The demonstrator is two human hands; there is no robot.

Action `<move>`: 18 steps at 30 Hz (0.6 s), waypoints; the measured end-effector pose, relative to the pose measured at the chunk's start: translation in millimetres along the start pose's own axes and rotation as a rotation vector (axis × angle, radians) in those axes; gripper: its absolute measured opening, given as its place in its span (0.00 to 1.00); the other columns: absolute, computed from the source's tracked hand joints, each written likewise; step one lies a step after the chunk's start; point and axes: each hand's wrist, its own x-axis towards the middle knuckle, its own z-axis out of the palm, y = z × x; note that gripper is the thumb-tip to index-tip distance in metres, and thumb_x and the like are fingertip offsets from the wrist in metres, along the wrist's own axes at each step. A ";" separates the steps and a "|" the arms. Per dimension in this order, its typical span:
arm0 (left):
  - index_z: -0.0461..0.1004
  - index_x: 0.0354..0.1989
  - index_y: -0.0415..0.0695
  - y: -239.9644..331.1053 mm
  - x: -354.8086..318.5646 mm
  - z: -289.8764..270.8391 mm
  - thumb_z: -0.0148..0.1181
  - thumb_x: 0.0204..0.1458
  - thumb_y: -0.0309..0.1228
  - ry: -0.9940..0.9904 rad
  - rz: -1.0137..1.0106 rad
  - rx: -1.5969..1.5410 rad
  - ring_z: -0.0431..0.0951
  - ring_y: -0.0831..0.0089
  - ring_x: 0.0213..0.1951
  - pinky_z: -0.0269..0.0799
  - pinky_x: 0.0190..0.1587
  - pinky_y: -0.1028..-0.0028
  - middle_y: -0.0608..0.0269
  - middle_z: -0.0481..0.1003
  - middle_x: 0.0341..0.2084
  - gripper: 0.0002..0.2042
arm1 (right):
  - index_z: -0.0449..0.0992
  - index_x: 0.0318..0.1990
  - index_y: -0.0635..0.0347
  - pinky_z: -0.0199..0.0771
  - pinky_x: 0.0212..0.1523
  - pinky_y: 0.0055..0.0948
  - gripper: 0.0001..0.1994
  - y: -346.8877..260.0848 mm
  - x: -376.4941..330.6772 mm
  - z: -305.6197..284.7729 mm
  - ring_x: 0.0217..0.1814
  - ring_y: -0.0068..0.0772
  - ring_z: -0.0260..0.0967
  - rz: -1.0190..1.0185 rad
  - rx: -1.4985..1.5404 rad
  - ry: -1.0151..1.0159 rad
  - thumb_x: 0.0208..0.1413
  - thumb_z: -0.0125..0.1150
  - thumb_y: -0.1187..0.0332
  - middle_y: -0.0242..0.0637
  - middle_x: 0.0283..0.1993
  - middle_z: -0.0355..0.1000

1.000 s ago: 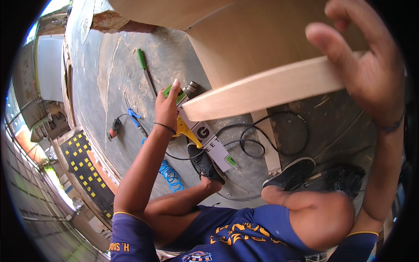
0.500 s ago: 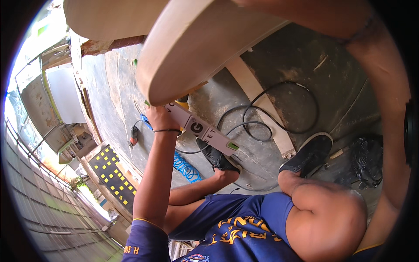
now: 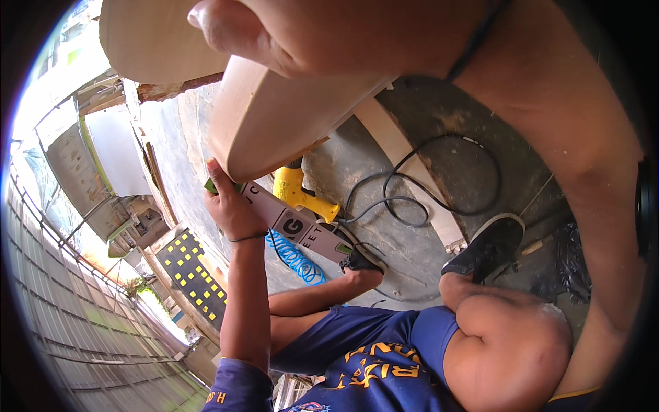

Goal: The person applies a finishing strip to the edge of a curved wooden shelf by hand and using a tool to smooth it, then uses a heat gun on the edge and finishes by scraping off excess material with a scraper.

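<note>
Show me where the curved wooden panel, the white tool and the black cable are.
curved wooden panel [image 3: 274, 117], head view, on its broad pale face.
white tool [image 3: 295, 223], head view, on its long body.
black cable [image 3: 439, 141], head view, on the loop's top.

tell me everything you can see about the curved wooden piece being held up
The curved wooden piece is pale, bare wood with a smooth, rounded face and a rougher, splintered lower edge. It hangs tilted above the dusty floor and a yellow power tool. The right hand grips its upper edge, while the left hand presses against its lower left edge, also holding a white and green tool. Its far end is hidden.
</note>
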 end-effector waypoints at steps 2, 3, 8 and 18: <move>0.74 0.34 0.39 3.3 -0.1 -4.5 0.50 0.62 0.49 -0.017 0.041 0.024 0.74 0.83 0.26 0.68 0.27 0.82 0.67 0.76 0.26 0.21 | 0.74 0.17 0.56 0.68 0.26 0.35 0.12 -2.0 -0.3 -4.6 0.21 0.39 0.69 -0.017 0.011 0.014 0.44 0.60 0.60 0.38 0.18 0.69; 0.74 0.32 0.40 6.2 -1.8 -7.0 0.50 0.62 0.49 -0.022 0.081 0.017 0.73 0.84 0.25 0.66 0.26 0.82 0.67 0.76 0.25 0.21 | 0.74 0.17 0.56 0.68 0.25 0.35 0.12 -0.3 -0.3 -4.2 0.21 0.39 0.69 -0.024 0.017 0.018 0.44 0.60 0.60 0.38 0.18 0.69; 0.71 0.34 0.42 64.6 -25.3 14.6 0.53 0.60 0.50 -0.214 0.217 -0.057 0.71 0.81 0.21 0.67 0.26 0.81 0.69 0.71 0.21 0.20 | 0.75 0.15 0.55 0.69 0.24 0.35 0.12 3.8 -5.3 -9.8 0.20 0.39 0.70 -0.027 0.011 0.025 0.44 0.58 0.61 0.38 0.16 0.70; 0.69 0.26 0.47 65.7 3.5 -7.7 0.52 0.62 0.45 -0.011 0.283 0.201 0.62 0.89 0.20 0.58 0.23 0.83 0.77 0.65 0.17 0.17 | 0.75 0.12 0.53 0.67 0.23 0.33 0.12 -3.0 -2.6 -24.3 0.20 0.36 0.71 -0.002 -0.064 -0.056 0.42 0.58 0.61 0.37 0.14 0.70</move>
